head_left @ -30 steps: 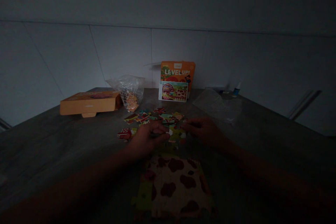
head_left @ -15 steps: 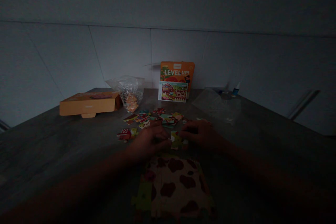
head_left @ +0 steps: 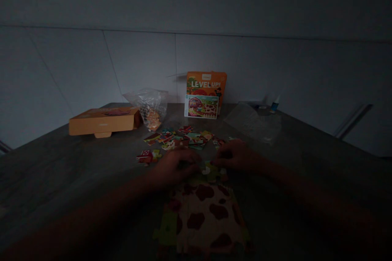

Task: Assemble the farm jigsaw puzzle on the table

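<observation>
Joined puzzle pieces with brown spots on a pale ground (head_left: 205, 216) lie nearest to me on the dark table. Just beyond their far edge is a green piece with a white patch (head_left: 211, 172). At its right, my right hand (head_left: 237, 155) pinches its upper edge with closed fingers. My left hand (head_left: 177, 165) is at its left side, fingers curled; dimness and blur hide whether they grip anything. A heap of loose puzzle pieces (head_left: 196, 139) lies behind the hands, and a red barn piece (head_left: 146, 156) lies left of them.
An orange box (head_left: 102, 123) is at the left, beside a clear bag with orange pieces (head_left: 151, 110). A picture card (head_left: 201, 107) leans on an upright orange box (head_left: 206, 83). Clear plastic wrapping (head_left: 255, 124) and a small blue item (head_left: 274, 106) are at the back right.
The green piece has moved toward me and slightly right, closer to the joined pieces. My right hand has shifted slightly with it, while my left hand stays in nearly the same place.
</observation>
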{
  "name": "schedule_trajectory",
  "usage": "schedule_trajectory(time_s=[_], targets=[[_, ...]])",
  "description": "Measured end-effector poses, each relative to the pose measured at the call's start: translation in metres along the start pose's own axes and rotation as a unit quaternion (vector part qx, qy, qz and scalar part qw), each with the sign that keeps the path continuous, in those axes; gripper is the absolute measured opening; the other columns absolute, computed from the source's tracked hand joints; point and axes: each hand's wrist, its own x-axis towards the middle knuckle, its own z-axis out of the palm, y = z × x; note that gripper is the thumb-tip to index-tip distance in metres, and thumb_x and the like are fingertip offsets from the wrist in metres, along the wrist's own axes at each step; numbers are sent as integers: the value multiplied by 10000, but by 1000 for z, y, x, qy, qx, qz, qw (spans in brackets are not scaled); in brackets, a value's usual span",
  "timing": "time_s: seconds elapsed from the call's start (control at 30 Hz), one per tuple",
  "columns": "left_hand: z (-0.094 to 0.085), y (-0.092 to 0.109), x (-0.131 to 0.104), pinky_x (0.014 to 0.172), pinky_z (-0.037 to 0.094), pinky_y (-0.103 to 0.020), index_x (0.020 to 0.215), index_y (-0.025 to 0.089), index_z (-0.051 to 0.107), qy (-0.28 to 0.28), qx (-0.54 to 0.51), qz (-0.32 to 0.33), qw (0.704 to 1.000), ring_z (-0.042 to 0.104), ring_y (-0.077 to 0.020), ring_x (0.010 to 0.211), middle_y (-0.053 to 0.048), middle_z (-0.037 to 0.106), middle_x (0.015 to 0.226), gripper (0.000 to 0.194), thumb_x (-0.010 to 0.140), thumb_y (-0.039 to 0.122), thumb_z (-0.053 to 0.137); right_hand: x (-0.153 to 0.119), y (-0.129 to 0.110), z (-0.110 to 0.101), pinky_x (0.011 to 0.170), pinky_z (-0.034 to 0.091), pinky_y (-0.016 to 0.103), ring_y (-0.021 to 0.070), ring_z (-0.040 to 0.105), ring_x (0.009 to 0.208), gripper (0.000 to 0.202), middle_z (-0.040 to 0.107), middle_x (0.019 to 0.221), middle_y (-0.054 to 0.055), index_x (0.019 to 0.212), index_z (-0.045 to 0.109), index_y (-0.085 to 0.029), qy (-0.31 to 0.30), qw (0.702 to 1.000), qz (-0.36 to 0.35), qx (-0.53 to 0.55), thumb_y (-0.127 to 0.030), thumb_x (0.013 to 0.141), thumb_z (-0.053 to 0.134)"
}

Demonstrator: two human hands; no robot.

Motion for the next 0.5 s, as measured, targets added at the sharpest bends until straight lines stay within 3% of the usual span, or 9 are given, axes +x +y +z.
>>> schedule_trajectory(time_s=[0.5], targets=[[-1,1,-1,881,496,-314,961,216,730,-10,27,9,1000,635,-187,969,-26,722,966,166,912,241,574,-1,2,-2,580,347,247,134,534,633,309,613,656,15,714,701,-143,-35,999,10,-31,-419,824,616]])
